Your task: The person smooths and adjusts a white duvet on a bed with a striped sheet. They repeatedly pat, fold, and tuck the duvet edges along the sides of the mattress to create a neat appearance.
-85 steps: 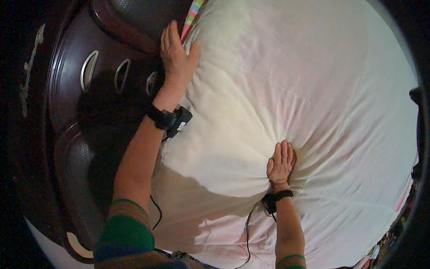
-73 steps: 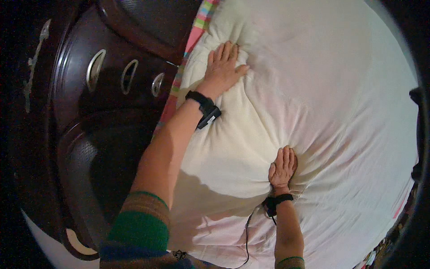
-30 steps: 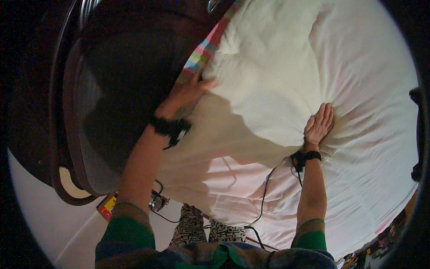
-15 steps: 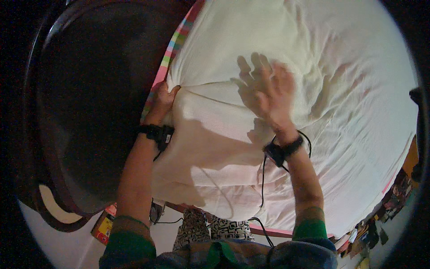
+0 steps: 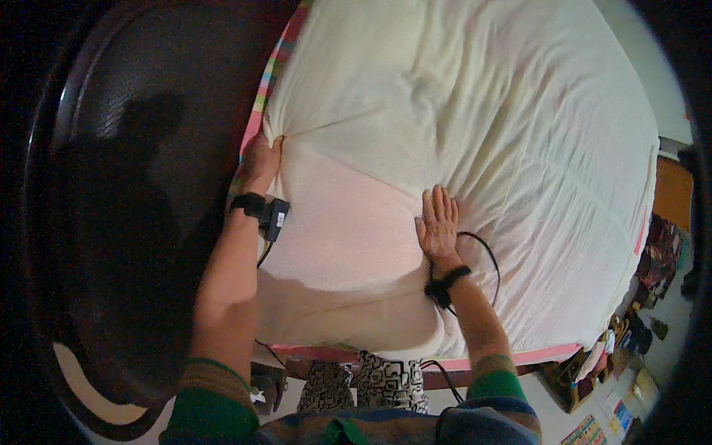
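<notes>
A cream-white sheet [image 5: 348,237] covers a bed in front of me, wrinkled over its right and far parts. My left hand [image 5: 259,165] is closed on the sheet's left edge, and creases fan out from its grip. My right hand [image 5: 440,226] lies flat on the sheet near the middle, fingers stretched out and pointing away from me. Under the sheet's left edge shows a striped, multicoloured bed cover [image 5: 261,96]. Each wrist wears a black strap with a small device and a cable.
A large dark headboard [image 5: 141,222] with a raised rim stands close along the left. To the right, beyond the bed, are cluttered items [image 5: 660,256] and a wooden crate [image 5: 567,382] on the floor. Black cables [image 5: 445,378] hang near my legs.
My right hand has come down toward me and slightly left, from above the sheet to flat on it. My left hand keeps its hold on the edge. The near part of the sheet looks smoother.
</notes>
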